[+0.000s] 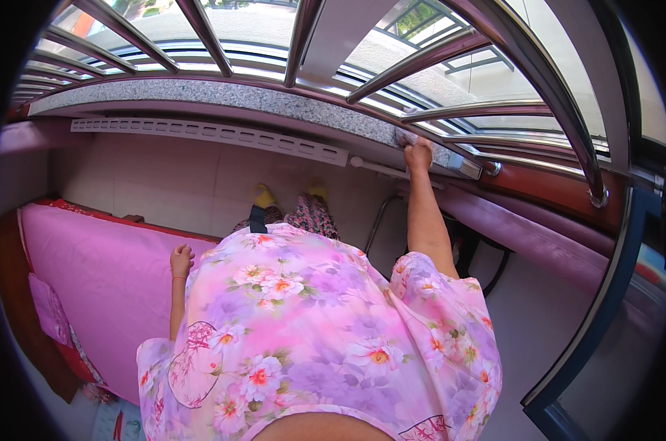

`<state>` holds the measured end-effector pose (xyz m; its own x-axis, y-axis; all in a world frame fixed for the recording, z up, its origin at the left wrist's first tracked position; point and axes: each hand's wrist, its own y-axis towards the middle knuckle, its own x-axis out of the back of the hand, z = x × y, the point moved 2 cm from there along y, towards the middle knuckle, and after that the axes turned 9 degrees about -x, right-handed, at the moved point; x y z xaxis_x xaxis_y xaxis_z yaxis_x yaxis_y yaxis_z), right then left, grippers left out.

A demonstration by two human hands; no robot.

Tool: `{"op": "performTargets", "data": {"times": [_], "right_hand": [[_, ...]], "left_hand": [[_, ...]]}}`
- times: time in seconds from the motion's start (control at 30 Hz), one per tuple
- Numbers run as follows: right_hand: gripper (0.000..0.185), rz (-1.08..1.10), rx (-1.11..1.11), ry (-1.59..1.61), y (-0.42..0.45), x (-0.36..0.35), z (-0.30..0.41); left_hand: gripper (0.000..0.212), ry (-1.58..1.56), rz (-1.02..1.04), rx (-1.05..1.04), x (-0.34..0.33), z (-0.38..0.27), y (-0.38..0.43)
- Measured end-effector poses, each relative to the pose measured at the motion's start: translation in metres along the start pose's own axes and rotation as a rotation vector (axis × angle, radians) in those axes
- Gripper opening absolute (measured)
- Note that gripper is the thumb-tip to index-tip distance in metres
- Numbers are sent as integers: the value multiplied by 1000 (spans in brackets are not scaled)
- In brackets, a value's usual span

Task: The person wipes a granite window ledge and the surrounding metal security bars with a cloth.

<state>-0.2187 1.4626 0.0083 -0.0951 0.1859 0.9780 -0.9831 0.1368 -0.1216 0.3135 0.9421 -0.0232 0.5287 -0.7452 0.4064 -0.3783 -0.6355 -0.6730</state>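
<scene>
My right hand (418, 154) reaches out to the right end of a speckled granite windowsill (244, 103). It is shut on a pale, crumpled cloth (405, 136), which lies against the stone beneath the metal bars. Most of the cloth is hidden behind my fingers and a bar. My left hand (182, 260) hangs at my side, over the edge of a bed with a pink sheet (112, 259). Its fingers are curled in and nothing shows in them.
Steel window bars (305, 44) rise along the sill before a glass window. Under the sill runs a white slotted radiator (211, 136). Pink curtain fabric (520, 231) hangs at the right, near a blue-framed panel (592, 308). A black chair-like frame (498, 264) stands beside my right arm.
</scene>
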Motion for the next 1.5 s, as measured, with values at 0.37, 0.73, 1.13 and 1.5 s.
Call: {"op": "performTargets", "data": {"times": [0.37,0.73,1.13,1.5], "right_hand": [[53,-5,841,183,-86,-24,241],[66,33,822,156,-67,-30,198],[63,131,915,209,-99,-48,361],[65,75,687,232,-66,-21,195]], "left_hand": [[33,-3,18,73,-11,10,4],[35,-279,-267,265,12,149,-73],[30,227,-256,3,-36,223,-114],[34,-76,-349,45,-32,95,-118]]}}
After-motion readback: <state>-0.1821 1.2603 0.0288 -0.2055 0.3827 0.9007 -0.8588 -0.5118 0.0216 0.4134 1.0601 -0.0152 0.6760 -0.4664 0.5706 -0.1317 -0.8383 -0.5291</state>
